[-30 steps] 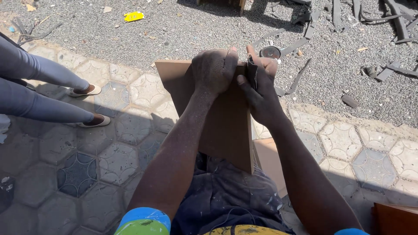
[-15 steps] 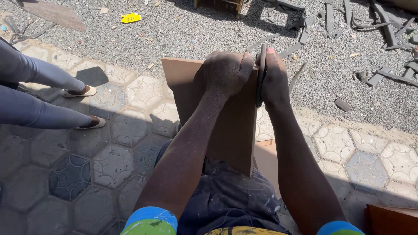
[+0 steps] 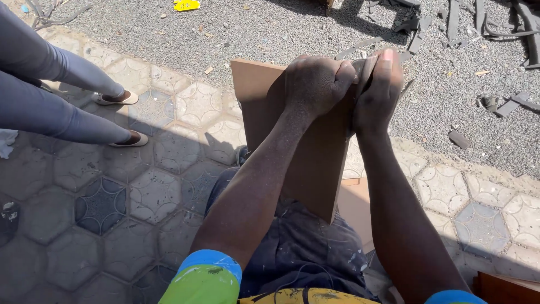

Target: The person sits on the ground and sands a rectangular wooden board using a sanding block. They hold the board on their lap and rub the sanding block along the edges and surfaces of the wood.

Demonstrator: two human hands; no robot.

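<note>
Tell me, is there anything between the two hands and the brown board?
Nothing visible is. The left hand grips the top edge of the brown board directly. The right hand presses on the same edge, with a thin grey piece caught under its fingers.

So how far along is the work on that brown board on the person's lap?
Done: dark offcut strips already lie on the gravel, hinting at earlier cutting, though I can't tie them to this board. In hand: the left hand grips the top edge of the brown board while the right hand presses a thin dark strip against that edge. Left: too hidden to judge.
</note>
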